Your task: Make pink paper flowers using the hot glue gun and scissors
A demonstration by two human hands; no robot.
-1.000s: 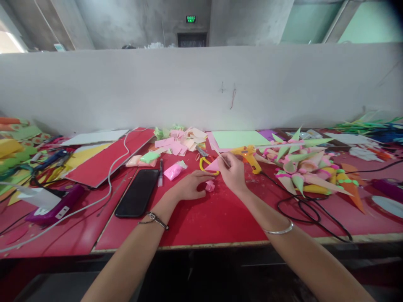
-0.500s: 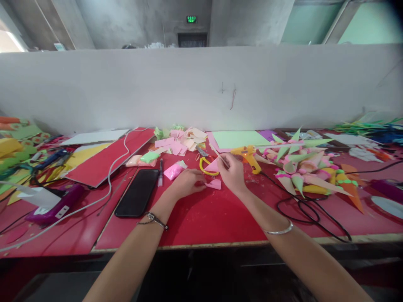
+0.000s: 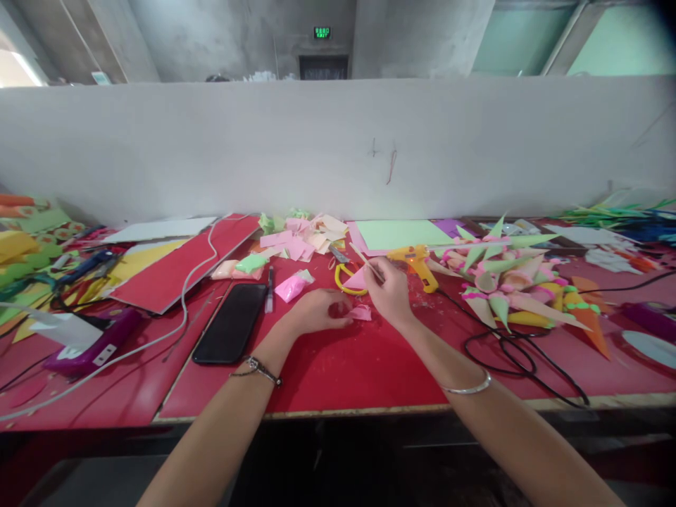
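Observation:
My left hand (image 3: 317,312) is low over the red tabletop, thumb and fingertips closing at the left edge of a small piece of pink paper (image 3: 362,312). My right hand (image 3: 389,287) is closed on a thin pale stick (image 3: 364,258) that points up and to the left. A pink paper triangle (image 3: 355,280) shows just left of the right fingers, over the yellow-handled scissors (image 3: 343,274). I cannot tell whether the right hand also holds that triangle. A yellow glue gun (image 3: 420,265) lies right behind the right hand.
A black phone (image 3: 231,324), a pen (image 3: 270,290) and a bag of pink clay (image 3: 292,286) lie left. Paper scraps (image 3: 303,236) are heaped behind. Paper cones (image 3: 496,274) are piled right, with a looped black cable (image 3: 520,345) in front. A white cable (image 3: 186,296) crosses the left side.
My left hand has moved slightly right, and its fingers have come to the small pink paper, which has shifted and looks more folded. My right hand is almost still.

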